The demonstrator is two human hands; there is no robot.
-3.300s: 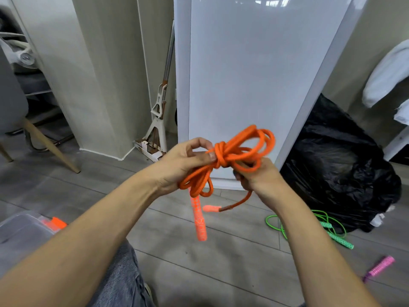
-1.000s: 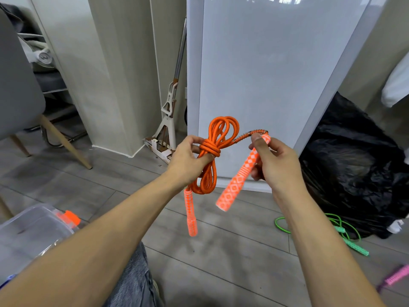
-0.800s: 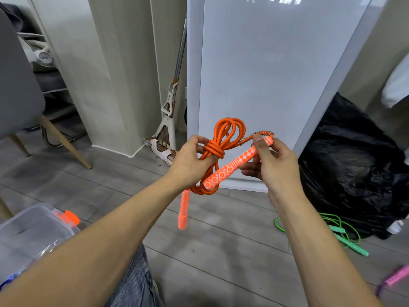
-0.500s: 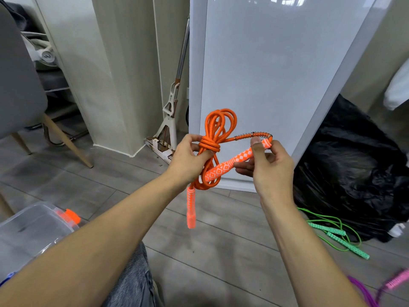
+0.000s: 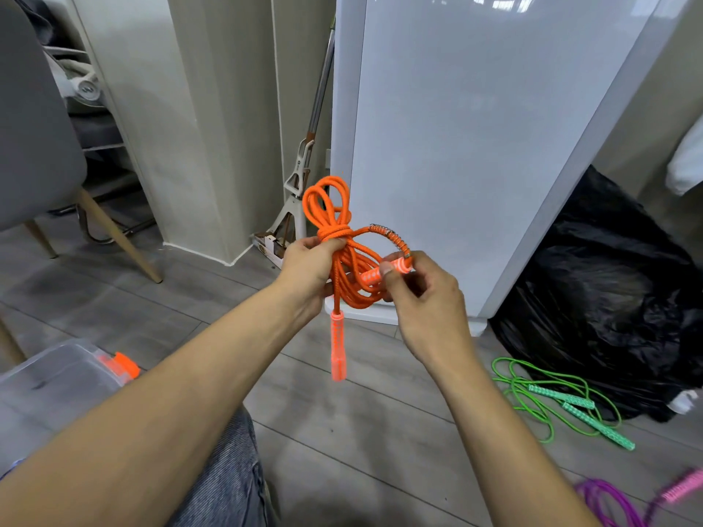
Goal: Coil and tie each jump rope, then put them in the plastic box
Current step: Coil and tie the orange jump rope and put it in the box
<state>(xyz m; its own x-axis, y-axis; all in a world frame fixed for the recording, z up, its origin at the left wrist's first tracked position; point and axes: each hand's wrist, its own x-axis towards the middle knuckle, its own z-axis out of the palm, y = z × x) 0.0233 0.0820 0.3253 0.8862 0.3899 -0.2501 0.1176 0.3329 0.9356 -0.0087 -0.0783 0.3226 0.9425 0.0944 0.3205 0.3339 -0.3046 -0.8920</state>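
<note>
The person's left hand (image 5: 306, 271) has its fingers curled round the orange jump rope (image 5: 352, 285), gripping the coiled bundle just beneath the wrap that ties it. A few loops stand up above that fist. The right hand (image 5: 431, 304) pinches one patterned handle (image 5: 372, 276) near its end between thumb and fingers, the other fingers loosely bent. The handle lies across the lower coils, and a short metal spring (image 5: 392, 237) arches from its end back to the knot. The second handle (image 5: 337, 348) hangs straight down below the left hand, free in the air. The whole rope is held up between the two hands, well above the grey plank floor (image 5: 361, 431). Down at the lower left sits the clear plastic box (image 5: 57, 378) with an orange latch (image 5: 123, 365) on its corner. To the right a green jump rope (image 5: 551, 399) lies loose on the floor, and a purple rope with a pink handle (image 5: 616, 500) shows at the bottom edge, blurred. Beyond them is a black plastic bag (image 5: 608, 294) slumped beside a tall white panel (image 5: 475, 127), a mop (image 5: 304, 165) leaning in the gap to its left, and a grey chair (image 5: 34, 127) on wooden legs further left.
</note>
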